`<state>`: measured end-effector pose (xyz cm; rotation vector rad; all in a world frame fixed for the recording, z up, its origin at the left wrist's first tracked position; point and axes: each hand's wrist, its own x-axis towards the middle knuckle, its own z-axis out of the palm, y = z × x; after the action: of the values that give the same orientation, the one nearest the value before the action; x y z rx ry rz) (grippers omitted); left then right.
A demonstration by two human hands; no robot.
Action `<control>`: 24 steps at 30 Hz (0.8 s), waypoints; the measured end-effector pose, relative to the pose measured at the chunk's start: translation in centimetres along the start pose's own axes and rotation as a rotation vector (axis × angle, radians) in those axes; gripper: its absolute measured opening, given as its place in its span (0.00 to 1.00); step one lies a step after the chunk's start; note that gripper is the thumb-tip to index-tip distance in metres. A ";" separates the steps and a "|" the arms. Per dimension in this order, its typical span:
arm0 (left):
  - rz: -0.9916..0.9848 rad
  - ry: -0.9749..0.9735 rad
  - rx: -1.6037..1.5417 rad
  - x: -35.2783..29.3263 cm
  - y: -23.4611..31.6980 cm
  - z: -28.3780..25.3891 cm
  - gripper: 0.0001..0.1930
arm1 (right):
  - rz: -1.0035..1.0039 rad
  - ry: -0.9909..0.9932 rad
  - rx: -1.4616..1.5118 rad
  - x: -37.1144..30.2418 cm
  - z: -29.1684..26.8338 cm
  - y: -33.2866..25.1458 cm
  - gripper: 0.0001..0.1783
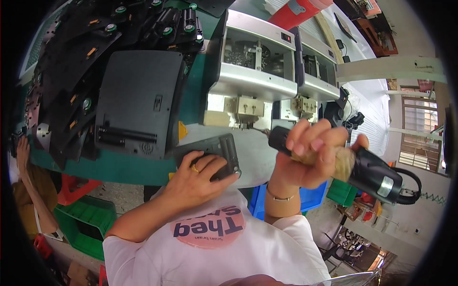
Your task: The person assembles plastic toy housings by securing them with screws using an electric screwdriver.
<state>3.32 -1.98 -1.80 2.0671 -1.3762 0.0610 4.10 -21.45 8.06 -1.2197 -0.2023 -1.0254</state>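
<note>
My right hand (317,152) is wrapped round a black electric screwdriver (377,178), held nearly level, with yellowish tape on its middle. Its thin bit points left, close to the front outlet of a silver screw feeder (257,81); whether the two touch I cannot tell. Beneath my left hand (198,183) is a small dark grey plastic housing (231,150) with a long rounded recess, tilted at the table's near edge. My left fingers curl over its face and grip it. Part of the housing is covered by that hand.
A larger dark casing (138,90) lies left on the green tabletop (114,170), beside piled black panels (67,62) carrying round green-ringed parts. Right of the feeder stands a second one (324,90), with a red container (296,14) behind. Below are green (90,209) and blue crates (257,200). Another person's arm (36,198) reaches in at far left.
</note>
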 end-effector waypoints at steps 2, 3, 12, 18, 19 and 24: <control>-0.012 0.002 -0.031 -0.2 0.1 0.1 0.23 | -0.011 -0.001 -0.003 -0.3 0.8 0.7 0.35; -0.009 0.005 -0.022 -0.3 0.2 -0.1 0.23 | -0.018 -0.009 -0.023 -0.4 1.2 1.0 0.35; -0.018 -0.014 -0.033 -0.5 0.8 -0.5 0.23 | -0.116 -0.118 -0.098 -0.7 1.1 2.8 0.31; -0.031 -0.024 -0.036 -0.5 0.8 -0.4 0.23 | 0.103 -0.203 -0.260 -0.5 1.7 1.7 0.34; -0.034 -0.025 -0.034 -0.6 0.9 -0.4 0.23 | 0.103 -0.205 -0.258 -0.6 1.5 1.6 0.34; -0.024 -0.025 -0.033 -0.5 0.8 -0.4 0.23 | -0.171 -0.157 -0.226 -0.3 1.3 1.4 0.32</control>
<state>2.54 -1.52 -1.27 2.0628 -1.3580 0.0024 5.44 -20.25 7.45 -1.5102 -0.3246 -1.1231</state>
